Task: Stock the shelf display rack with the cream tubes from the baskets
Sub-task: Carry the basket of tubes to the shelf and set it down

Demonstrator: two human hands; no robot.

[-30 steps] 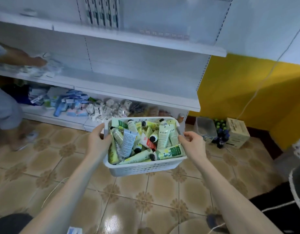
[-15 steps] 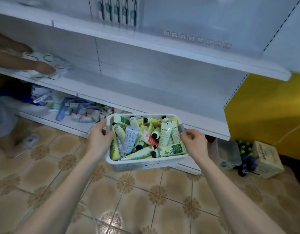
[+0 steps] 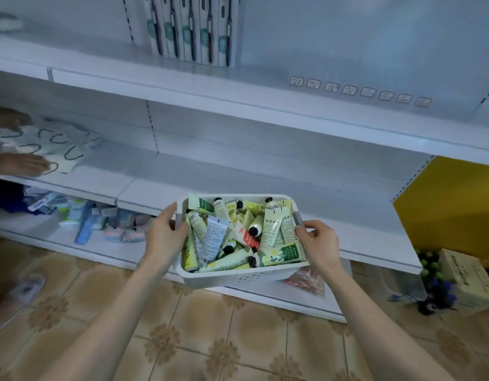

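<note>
– Well, what is seen nearest?
– Patterned floor tiles (image 3: 182,339) are seen, and two bare forearms are stretched over them towards a white basket (image 3: 237,277).
– How is the basket held?
– It is gripped at both short ends and kept off the floor. The left hand (image 3: 165,237) is wrapped round the left rim. The right hand (image 3: 318,243) is closed round the right rim beside a grey handle, with its fingers bent over the edge.
– And the cream tubes (image 3: 215,237)?
– They are heaped loosely inside the basket, mostly green, yellow and white, many with black caps. The basket is held at the near edge of the middle shelf (image 3: 265,174).
– What is found farther off?
– Mixed packets (image 3: 86,218) are laid on the bottom shelf to the left, and a cardboard box (image 3: 470,273) is set on the floor to the right. At the far left another person's hand (image 3: 20,163) is rested on a pale printed item (image 3: 59,144), too blurred to be named. Toothbrush packs (image 3: 191,31) are stood on the upper shelf.
</note>
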